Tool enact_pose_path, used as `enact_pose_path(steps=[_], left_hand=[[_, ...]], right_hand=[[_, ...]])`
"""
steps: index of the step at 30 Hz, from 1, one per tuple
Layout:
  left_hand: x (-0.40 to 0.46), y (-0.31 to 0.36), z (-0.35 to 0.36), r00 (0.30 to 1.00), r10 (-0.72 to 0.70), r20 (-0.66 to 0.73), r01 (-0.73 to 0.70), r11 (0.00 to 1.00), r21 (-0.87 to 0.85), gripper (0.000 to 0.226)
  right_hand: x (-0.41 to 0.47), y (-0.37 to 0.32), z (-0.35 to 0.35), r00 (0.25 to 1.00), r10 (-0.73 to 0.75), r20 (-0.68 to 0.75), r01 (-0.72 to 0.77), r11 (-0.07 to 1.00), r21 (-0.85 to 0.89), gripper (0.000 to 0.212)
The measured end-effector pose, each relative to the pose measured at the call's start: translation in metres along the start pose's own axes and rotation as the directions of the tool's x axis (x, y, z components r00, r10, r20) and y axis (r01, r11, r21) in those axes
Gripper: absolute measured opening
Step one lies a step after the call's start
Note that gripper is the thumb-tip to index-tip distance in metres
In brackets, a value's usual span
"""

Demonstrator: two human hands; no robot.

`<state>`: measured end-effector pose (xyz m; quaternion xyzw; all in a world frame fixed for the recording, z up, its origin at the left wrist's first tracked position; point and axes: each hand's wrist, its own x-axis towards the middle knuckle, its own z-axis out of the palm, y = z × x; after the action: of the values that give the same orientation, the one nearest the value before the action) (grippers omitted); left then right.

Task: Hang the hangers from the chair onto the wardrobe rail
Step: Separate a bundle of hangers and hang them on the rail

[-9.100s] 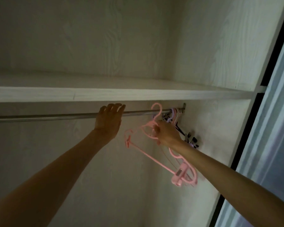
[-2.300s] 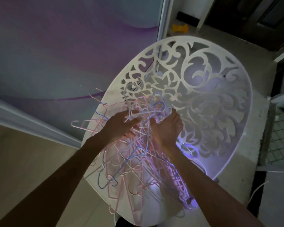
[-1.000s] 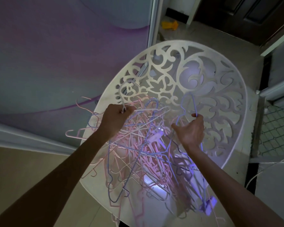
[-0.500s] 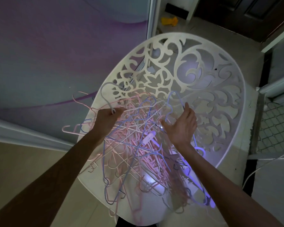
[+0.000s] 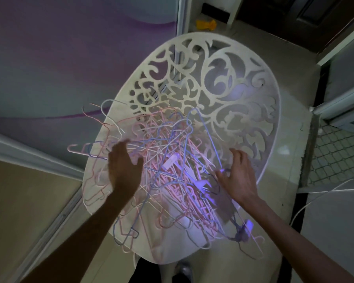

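Hangers, thin wire ones in pink, blue and white, lie tangled in a heap on the seat of a white chair with a pierced scrollwork back, several hooks poking out past the chair's left edge and a few frames spilling over its front rim. Among the wires sit some pale plastic clip hangers, lit violet by a small light within the pile.

Both hands hover over the heap. The left hand is spread, fingers straight and gripping nothing, poised just above the wires at the chair's left side. The right hand, at the chair's right side, has its fingers loosely curled and splayed; whether the fingertips have caught the blue wire rising beside them cannot be told, though no firm grasp shows. Judging by the knot of hooks and shoulders, the hands seem placed to tease one hanger free rather than lift a bundle, since pulling any one would likely drag its neighbours.

No wardrobe rail is in view, so most of the job appears still ahead.

Beyond the chair, pale floor tiles run toward a dark door; a yellow object lies behind the chair, a purple-tinted panel stands to its left, and a patterned mat lies to its right.
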<state>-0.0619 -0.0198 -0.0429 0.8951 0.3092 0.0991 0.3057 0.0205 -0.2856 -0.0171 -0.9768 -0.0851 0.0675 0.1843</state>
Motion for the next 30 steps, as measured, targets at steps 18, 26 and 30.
enact_pose_path(steps=[18,26,30], left_hand=[[-0.071,-0.048,0.037,0.921,-0.076,0.383,0.014,0.987,0.161,0.035],[-0.058,-0.043,0.025,0.983,0.006,0.185,-0.059,0.958,0.28,0.027],[-0.054,-0.031,0.02,0.985,-0.002,0.17,-0.05,0.953,0.298,0.026]], right_hand=[[-0.036,-0.031,0.087,0.883,-0.447,0.144,0.462,0.773,-0.435,0.051],[-0.036,-0.036,0.07,0.854,-0.505,0.121,0.506,0.756,-0.416,0.04],[-0.037,-0.045,0.06,0.915,-0.343,0.211,0.367,0.927,-0.084,0.049]])
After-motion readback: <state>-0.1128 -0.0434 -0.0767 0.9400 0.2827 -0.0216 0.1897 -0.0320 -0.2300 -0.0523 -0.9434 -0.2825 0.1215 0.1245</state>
